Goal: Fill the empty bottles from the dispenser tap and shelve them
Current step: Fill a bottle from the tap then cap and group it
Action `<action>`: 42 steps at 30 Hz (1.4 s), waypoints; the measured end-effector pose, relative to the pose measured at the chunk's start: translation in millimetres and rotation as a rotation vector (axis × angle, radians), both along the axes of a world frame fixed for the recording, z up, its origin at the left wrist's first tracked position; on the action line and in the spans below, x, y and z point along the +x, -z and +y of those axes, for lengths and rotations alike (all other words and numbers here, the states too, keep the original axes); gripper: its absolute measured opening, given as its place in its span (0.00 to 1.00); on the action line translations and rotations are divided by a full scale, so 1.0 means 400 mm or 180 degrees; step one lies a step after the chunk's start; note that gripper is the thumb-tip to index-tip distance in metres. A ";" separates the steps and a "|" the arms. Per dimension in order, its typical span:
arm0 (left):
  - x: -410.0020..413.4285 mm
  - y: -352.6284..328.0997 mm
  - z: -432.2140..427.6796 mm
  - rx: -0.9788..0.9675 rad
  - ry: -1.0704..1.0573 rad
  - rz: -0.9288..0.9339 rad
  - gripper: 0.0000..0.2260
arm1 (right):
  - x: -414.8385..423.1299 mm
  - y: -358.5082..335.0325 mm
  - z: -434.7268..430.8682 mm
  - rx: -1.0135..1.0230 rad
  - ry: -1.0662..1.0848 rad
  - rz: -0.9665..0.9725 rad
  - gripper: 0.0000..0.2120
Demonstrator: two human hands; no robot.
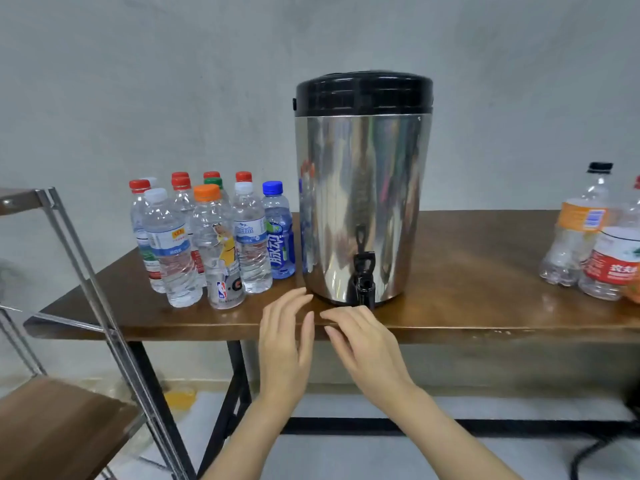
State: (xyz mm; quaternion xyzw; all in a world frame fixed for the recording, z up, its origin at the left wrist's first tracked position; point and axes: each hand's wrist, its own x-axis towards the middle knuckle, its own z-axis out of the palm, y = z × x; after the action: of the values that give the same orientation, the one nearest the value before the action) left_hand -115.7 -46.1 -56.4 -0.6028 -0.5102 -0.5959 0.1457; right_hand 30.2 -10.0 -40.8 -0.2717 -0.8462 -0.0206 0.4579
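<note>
A steel dispenser with a black lid stands on the brown table, its black tap at the front edge. Left of it stands a cluster of several capped clear bottles, among them an orange-capped one and a blue-capped one. At the far right stand a few empty-looking bottles. My left hand and my right hand hover side by side over the table's front edge just below the tap, fingers straight, holding nothing.
A metal-framed shelf unit with wooden boards stands at the lower left, close to the table's corner. A grey wall lies behind. Black table legs and a cable show on the floor below.
</note>
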 end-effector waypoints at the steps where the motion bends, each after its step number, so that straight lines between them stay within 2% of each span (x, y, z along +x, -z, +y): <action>1: 0.036 -0.013 -0.010 0.0078 0.0164 0.0007 0.13 | 0.038 -0.004 -0.013 0.0041 0.0042 0.0104 0.12; 4: 0.148 -0.053 -0.010 0.0138 0.0641 -0.0059 0.11 | 0.153 -0.020 -0.026 0.0126 0.0298 0.0360 0.12; 9: 0.324 -0.088 0.058 -0.0338 0.1217 -0.0106 0.12 | 0.329 -0.047 0.015 -0.0120 0.0935 0.0644 0.13; 14: 0.431 -0.083 0.167 -0.0816 0.1348 0.0114 0.15 | 0.476 -0.049 0.095 -0.0512 0.1546 0.0765 0.12; 19: 0.516 -0.074 0.284 -0.1265 0.1321 0.0195 0.14 | 0.603 -0.040 0.184 -0.0983 0.2011 0.0824 0.13; 28: 0.744 -0.034 0.513 -0.1878 0.1579 0.0381 0.14 | 0.759 -0.043 0.325 -0.1406 0.2401 0.1086 0.17; 32: 0.828 -0.053 0.621 -0.2323 0.1749 0.0085 0.20 | 0.779 -0.030 0.382 -0.1628 0.2493 0.1055 0.21; 37: 0.870 -0.137 0.733 -0.3196 0.2452 -0.0638 0.40 | 0.789 -0.010 0.434 -0.1750 0.2498 0.1131 0.25; 40: 0.891 -0.181 0.776 -0.3320 0.2887 -0.1051 0.42 | 0.794 -0.003 0.453 -0.1765 0.2540 0.1178 0.28; 42: 0.903 -0.191 0.788 -0.3271 0.3032 -0.1025 0.40 | 0.797 0.002 0.463 -0.1782 0.2544 0.1152 0.30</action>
State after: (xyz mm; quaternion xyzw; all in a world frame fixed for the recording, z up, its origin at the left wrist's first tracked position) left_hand 245.7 269.1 20.1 -0.6570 -0.4229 -0.3607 -0.5093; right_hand 348.9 175.2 -41.5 -0.6849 -0.5569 0.0806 0.4630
